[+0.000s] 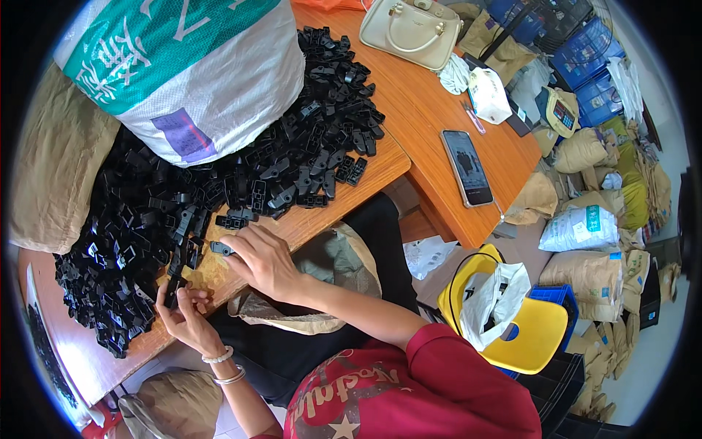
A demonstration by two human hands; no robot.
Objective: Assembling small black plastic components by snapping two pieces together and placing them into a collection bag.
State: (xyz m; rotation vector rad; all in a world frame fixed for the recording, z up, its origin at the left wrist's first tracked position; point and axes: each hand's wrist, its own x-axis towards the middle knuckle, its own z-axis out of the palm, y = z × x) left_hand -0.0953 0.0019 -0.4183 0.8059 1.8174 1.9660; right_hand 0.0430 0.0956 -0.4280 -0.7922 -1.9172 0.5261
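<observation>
Small black plastic parts [248, 172], some shaped like open frames, lie in a large heap across the wooden table [387, 164]. At the table's near edge, my left hand [191, 322] is closed, fingers pinching a black plastic part [174, 284] that points toward the heap. A bead bracelet and a bangle circle that wrist. My right hand [265, 265] is closed too, thumb and fingertips on another black plastic part [221, 249] just above the tabletop. More loose parts lie right beside both hands. The exact shape of each held part is partly covered by fingers.
A white and green woven sack [234, 80] stands on the heap. Below the table edge, an open paper-lined sack [351, 271] sits at my lap. On the right are a phone [468, 168], a cream handbag [409, 33] and a yellow stool [530, 340] with a white bag.
</observation>
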